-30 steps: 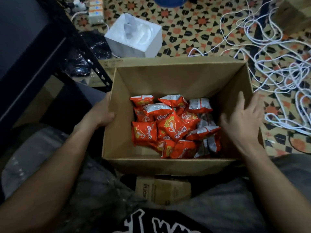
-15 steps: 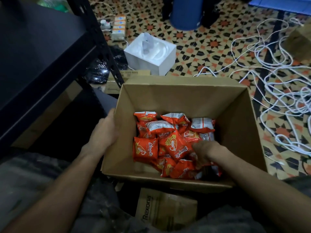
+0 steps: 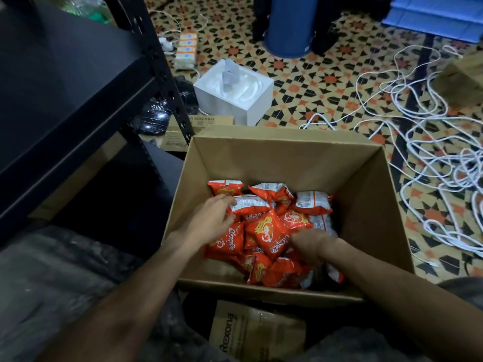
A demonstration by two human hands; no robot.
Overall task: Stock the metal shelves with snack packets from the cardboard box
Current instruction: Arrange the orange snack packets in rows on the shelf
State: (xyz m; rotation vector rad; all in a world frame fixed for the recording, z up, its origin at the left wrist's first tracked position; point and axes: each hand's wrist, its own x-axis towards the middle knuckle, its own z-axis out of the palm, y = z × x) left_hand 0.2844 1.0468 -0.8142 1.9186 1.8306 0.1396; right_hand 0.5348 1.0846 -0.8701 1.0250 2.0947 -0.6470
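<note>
Snack packets (image 3: 271,231): a loose heap of orange-red packets, some turned white side up, on the bottom of the cardboard box (image 3: 287,145); both sets of fingers are down among them.
Left hand (image 3: 209,223): it lies on the heap's left edge, the fingers lightly bent. The thumb sits over the end of a white-backed packet (image 3: 251,203) and the other fingers sit under it. Whether they pinch it or only touch it cannot be told.
Right hand (image 3: 311,244): knuckles up and blurred, the fingers curled down into the packets on the heap's right side. What they have hold of, if anything, is hidden (the blur does not help).
Cardboard box: open-topped, its walls rising on every side of the fingers, with bare bottom showing beyond the fingertips.
Metal shelves (image 3: 65,87): dark boards on a slotted black upright, just left of the left fingers, outside the box wall.
Tissue box (image 3: 235,92): white, on the floor beyond the fingers, past the box's far wall.
Power strip (image 3: 186,49): farther off than the tissue box, to the left.
Blue bin (image 3: 290,24): farthest ahead of the fingers.
White cord (image 3: 431,165): tangled loops on the patterned floor (image 3: 326,82), well to the right of the right fingers.
Flat carton (image 3: 256,333): printed "Rexona", on the near side of the fingers, just outside the box's near wall.
</note>
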